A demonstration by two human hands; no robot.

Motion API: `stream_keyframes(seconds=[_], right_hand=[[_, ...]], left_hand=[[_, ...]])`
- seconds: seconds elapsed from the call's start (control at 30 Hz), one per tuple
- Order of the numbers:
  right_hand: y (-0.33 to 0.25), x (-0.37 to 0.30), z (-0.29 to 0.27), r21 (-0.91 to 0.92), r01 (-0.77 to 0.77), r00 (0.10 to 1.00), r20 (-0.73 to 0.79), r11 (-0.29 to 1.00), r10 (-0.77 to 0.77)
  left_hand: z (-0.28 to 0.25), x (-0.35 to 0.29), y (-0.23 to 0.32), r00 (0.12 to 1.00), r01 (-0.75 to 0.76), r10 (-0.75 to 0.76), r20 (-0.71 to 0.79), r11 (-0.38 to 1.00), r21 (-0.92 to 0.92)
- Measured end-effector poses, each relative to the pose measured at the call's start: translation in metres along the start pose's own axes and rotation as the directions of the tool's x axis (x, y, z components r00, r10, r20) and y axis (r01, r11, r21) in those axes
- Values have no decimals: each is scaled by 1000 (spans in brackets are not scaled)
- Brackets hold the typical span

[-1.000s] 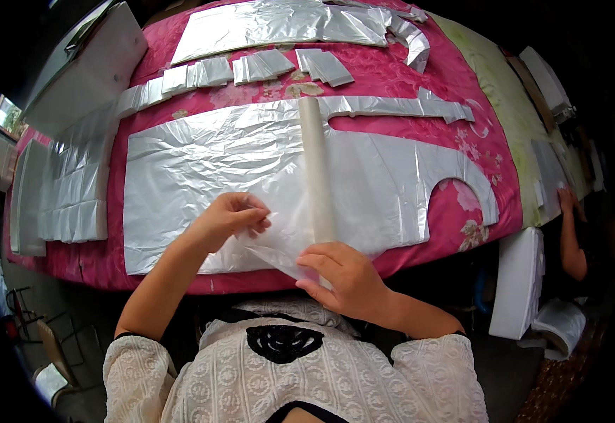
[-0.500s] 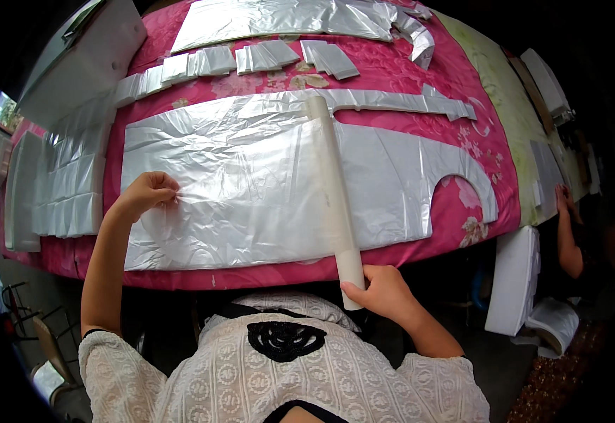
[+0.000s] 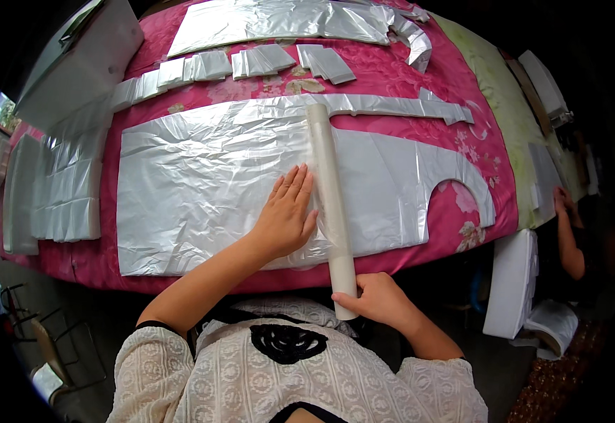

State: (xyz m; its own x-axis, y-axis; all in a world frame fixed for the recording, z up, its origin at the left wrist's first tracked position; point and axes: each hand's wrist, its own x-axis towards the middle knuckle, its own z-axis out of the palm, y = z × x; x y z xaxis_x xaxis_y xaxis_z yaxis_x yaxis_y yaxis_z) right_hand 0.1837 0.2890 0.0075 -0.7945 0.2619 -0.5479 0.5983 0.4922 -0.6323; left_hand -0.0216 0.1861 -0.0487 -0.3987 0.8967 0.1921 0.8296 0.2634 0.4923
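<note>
A stack of thin, silvery-white plastic aprons (image 3: 194, 190) lies spread out before me, with a curved cut-out and a long strap at its right side. Across it, running away from me, rests a long pale tube (image 3: 328, 190). The thumb and fingers of my right hand (image 3: 378, 307) are wrapped about the tube's near end, which sticks out past the table edge. Just left of the tube, my left hand (image 3: 285, 215) lies flat on the crinkled plastic, fingers stretched out and palm down.
A pink flowered cloth (image 3: 378, 81) covers the table. Folded plastic packets (image 3: 201, 67) form a row behind the aprons, with more stacked packets (image 3: 68, 187) at left near a white box (image 3: 82, 67). Another plastic stack (image 3: 279, 21) lies farthest back. Another person's hands (image 3: 564, 201) show at right.
My left hand has let go of the film it pinched at the left and moved right to lie flat beside the tube. The tube's near end has shifted slightly left and toward me.
</note>
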Motion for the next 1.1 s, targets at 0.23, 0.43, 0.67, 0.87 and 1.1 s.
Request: stream_keyframes(seconds=[0.23, 0.43, 0.67, 0.87, 1.1], right_hand=[[-28, 88, -56, 162, 99, 988, -133, 982, -78], [-46, 228, -94, 896, 191, 979, -205, 402, -8], [6, 258, -185, 783, 530, 848, -493, -326, 195], [-61, 217, -191, 675, 735, 653, -731, -65, -200], [-211, 213, 37, -204, 786, 572, -120, 584, -811]], left_hand=[[2, 3, 1, 997, -61, 50, 66, 982, 178], [4, 3, 1, 996, -54, 36, 85, 974, 222], [5, 3, 2, 998, -50, 41, 55, 985, 164], [4, 3, 3, 998, -49, 41, 46, 982, 182], [10, -3, -2, 992, -92, 110, -63, 967, 238]])
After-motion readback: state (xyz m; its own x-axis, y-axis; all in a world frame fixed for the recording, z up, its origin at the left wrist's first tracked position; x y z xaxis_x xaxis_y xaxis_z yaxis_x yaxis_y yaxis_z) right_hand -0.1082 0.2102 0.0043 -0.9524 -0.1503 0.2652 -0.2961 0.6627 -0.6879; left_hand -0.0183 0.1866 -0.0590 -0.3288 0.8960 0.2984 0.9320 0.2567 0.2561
